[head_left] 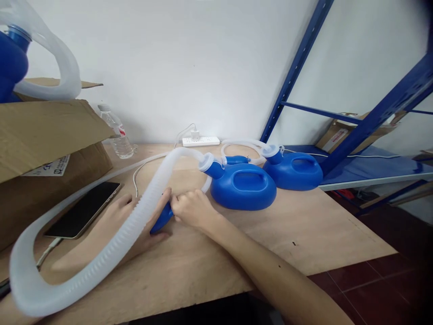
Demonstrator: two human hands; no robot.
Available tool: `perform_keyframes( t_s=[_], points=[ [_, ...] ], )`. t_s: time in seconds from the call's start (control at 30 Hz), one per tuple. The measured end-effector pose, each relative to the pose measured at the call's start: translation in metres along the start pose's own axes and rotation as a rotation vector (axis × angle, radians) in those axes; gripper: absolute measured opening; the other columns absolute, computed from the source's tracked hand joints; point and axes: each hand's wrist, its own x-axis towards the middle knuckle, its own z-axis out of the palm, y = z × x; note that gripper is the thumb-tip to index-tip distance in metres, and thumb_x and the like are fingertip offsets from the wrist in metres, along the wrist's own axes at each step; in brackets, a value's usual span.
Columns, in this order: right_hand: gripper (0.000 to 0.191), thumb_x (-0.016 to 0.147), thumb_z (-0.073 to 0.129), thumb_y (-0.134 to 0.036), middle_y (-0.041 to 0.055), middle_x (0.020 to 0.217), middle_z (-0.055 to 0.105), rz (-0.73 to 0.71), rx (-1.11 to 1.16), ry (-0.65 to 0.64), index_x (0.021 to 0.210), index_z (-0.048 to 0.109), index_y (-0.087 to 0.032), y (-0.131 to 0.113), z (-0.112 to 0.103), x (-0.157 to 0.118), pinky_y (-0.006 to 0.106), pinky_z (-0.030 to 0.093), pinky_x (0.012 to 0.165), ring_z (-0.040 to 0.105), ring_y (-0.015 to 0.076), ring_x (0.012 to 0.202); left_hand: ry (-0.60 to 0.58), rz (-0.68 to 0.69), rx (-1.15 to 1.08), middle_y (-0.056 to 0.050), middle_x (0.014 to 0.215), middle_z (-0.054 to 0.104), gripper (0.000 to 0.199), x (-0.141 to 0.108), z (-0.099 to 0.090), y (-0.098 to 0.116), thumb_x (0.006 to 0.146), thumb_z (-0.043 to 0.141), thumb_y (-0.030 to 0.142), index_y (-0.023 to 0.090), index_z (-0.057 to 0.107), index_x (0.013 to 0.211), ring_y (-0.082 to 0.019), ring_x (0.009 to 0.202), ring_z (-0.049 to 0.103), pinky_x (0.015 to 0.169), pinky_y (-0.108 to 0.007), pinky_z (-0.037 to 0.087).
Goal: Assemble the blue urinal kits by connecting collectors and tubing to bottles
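Between my two hands lies a blue plastic urinal funnel (163,220), partly hidden by fingers. My left hand (111,221) holds its wide end, thumb below and index finger along the top. Closed around its narrow end is my right hand (194,207), so the joint there is covered. A blue urinal bottle (243,196) stands upright just beyond my right hand. From its white cap a translucent corrugated hose (142,216) arches over my left hand and loops round at the left. A second blue urinal bottle (297,174) with its own hose stands behind it to the right.
An open cardboard box (50,131) on the left has another blue bottle (11,63) and hose on top. A phone (84,210) with a cable, a water bottle (120,135) and a power strip (201,141) lie behind. Blue metal shelving (372,164) flanks the table's right.
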Motion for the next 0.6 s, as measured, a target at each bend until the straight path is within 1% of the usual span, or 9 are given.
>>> perform_keyframes(
  t_s=[0.07,0.1,0.17,0.27,0.33,0.47,0.53,0.6],
  points=[
    [0.012,0.092,0.063,-0.015,0.0139,0.078,0.078,-0.025,-0.032,0.031,0.101,0.070,-0.011,0.002,0.004,0.000,0.033,0.051,0.058,0.076,0.0272,0.072,-0.051,0.001,0.022,-0.016,0.103,0.078,0.049,0.003,-0.006,0.001,0.079,0.066,0.044,0.024,0.070,0.123,-0.039,0.083,0.073,0.079,-0.049,0.052],
    [0.013,0.094,0.058,-0.013,0.0133,0.078,0.078,-0.033,-0.046,0.054,0.100,0.069,-0.012,0.002,0.006,0.001,0.033,0.051,0.057,0.076,0.0264,0.071,-0.085,-0.005,0.017,-0.014,0.095,0.077,0.042,0.005,-0.011,0.002,0.078,0.065,0.042,0.024,0.072,0.115,-0.038,0.079,0.072,0.075,-0.047,0.051],
    [0.017,0.097,0.051,-0.012,0.0109,0.076,0.077,-0.053,-0.063,0.095,0.100,0.068,-0.013,0.003,0.011,0.002,0.032,0.050,0.055,0.075,0.0246,0.070,-0.135,-0.069,-0.042,-0.008,0.081,0.074,0.030,0.009,-0.023,0.004,0.072,0.065,0.039,0.026,0.070,0.098,-0.033,0.069,0.069,0.066,-0.042,0.049],
    [0.017,0.099,0.049,-0.015,0.0074,0.076,0.076,-0.106,-0.064,0.151,0.100,0.066,-0.014,0.006,0.020,0.006,0.030,0.046,0.053,0.074,0.0218,0.067,-0.250,-0.187,-0.131,-0.002,0.068,0.068,0.027,0.017,-0.037,0.009,0.063,0.069,0.041,0.026,0.067,0.086,-0.028,0.058,0.063,0.060,-0.037,0.045],
    [0.017,0.102,0.048,-0.019,0.0062,0.077,0.077,-0.141,-0.062,0.199,0.098,0.065,-0.015,0.010,0.025,0.007,0.029,0.043,0.051,0.073,0.0202,0.066,-0.338,-0.236,-0.208,-0.001,0.067,0.065,0.029,0.024,-0.045,0.014,0.062,0.070,0.041,0.025,0.068,0.085,-0.026,0.061,0.062,0.063,-0.036,0.046],
    [0.032,0.110,0.040,-0.027,0.0031,0.069,0.073,-0.179,-0.081,0.310,0.090,0.063,-0.017,0.018,0.033,0.010,0.028,0.036,0.048,0.072,0.0181,0.063,-0.492,-0.292,-0.362,-0.002,0.077,0.070,0.032,0.038,-0.057,0.018,0.064,0.071,0.040,0.023,0.072,0.090,-0.028,0.078,0.067,0.075,-0.037,0.050],
    [0.034,0.111,0.041,-0.029,0.0016,0.065,0.071,-0.182,-0.102,0.355,0.086,0.062,-0.018,0.021,0.036,0.012,0.028,0.034,0.048,0.070,0.0177,0.061,-0.596,-0.361,-0.483,-0.004,0.082,0.074,0.032,0.043,-0.060,0.015,0.064,0.074,0.043,0.024,0.073,0.090,-0.030,0.082,0.070,0.074,-0.037,0.052],
    [0.034,0.110,0.044,-0.029,0.0005,0.062,0.070,-0.185,-0.120,0.392,0.082,0.061,-0.019,0.023,0.039,0.013,0.029,0.033,0.048,0.069,0.0175,0.059,-0.698,-0.441,-0.668,-0.005,0.081,0.076,0.031,0.045,-0.062,0.011,0.065,0.077,0.045,0.024,0.073,0.087,-0.030,0.080,0.073,0.070,-0.037,0.054]
  ],
)
